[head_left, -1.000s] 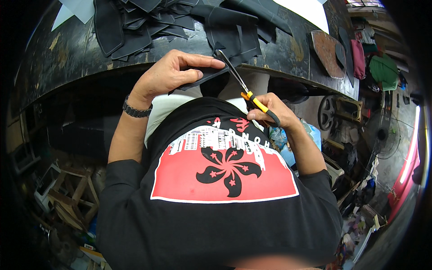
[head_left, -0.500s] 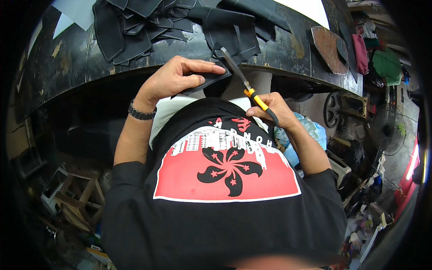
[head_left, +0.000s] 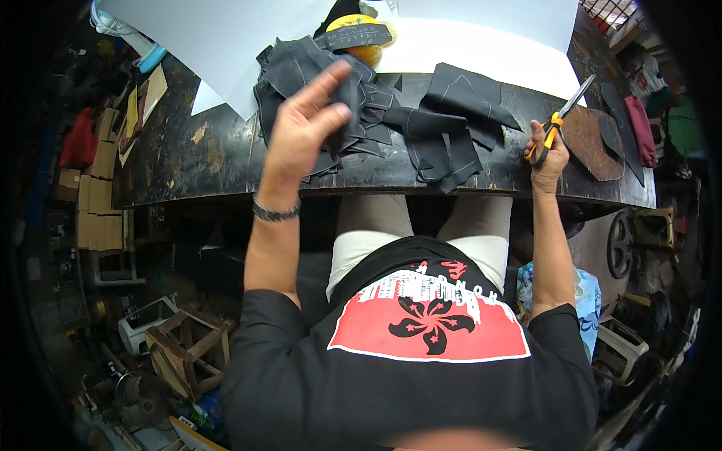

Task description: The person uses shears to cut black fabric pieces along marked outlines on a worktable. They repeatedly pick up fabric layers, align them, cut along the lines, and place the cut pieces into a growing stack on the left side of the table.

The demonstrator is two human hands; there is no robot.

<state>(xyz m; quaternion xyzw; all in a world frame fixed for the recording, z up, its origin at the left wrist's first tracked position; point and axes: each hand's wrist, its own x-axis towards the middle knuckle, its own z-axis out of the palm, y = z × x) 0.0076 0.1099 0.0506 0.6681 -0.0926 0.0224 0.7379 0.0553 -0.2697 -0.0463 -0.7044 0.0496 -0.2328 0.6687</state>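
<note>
I am watching from above as both hands are working apart from each other over a dark table (head_left: 226, 161). The right hand (head_left: 550, 159) is holding a pair of scissors (head_left: 558, 120) by its yellow-and-black handles, with the fingers closing around them near the table's near right corner. Its blades are pointing away, toward the right end of the far edge, and a brown board (head_left: 590, 146) is lying just beside them.

The left hand (head_left: 299, 139) is hovering over a pile of black pieces (head_left: 376, 98), left of the middle of the table, with thumb and forefinger standing apart. Motion is blurring this hand, so I cannot tell whether the dark patch beside its fingertips is a piece it is holding or part of the pile. A dark band (head_left: 276, 211) is circling the left wrist.

The pile is spreading from the near edge toward a white sheet (head_left: 203, 45) at the far left, its pieces overlapping at many angles. Between the two hands, more black pieces (head_left: 429, 143) are lying loosely, some reaching the near edge, several showing pale outlines. Behind the pile, toward the far edge, a yellow round object (head_left: 366, 55) is sitting with a black strip (head_left: 353, 36) across it. Along the right edge a long black piece (head_left: 626, 139) is lying beside the board.
</note>
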